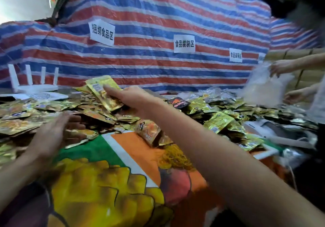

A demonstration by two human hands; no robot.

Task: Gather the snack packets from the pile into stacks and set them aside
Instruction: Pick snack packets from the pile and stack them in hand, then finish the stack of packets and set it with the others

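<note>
Right hand (131, 101): reaches out over the far part of the pile (207, 108), fingers and thumb clamped on a bundle of packets (103, 90). The bundle is lifted clear of the heap and tilted, gold faces roughly aligned. A pinch at one end probably keeps the edges square so the stack does not fan apart.

Left hand (52, 131): fingers extended and flat, palm down over the near-left packets, holding nothing. Blurred, so I cannot tell whether it presses on them or hovers just above. Judged purpose: steady or sweep loose packets towards the gathering hand.

Loose packets lie across the back and both sides of the worktop (133, 152), which is covered by a printed cloth; the near middle shows bare cloth (likely the working space for squaring up stacks). A heap of yellow rubber bands (175, 158) sits at the edge of that space, near the right forearm, presumably for binding.

Far right: another person's hands hold a clear bag (263, 87).

Step judged: collecting; bundle not yet set aside.
</note>
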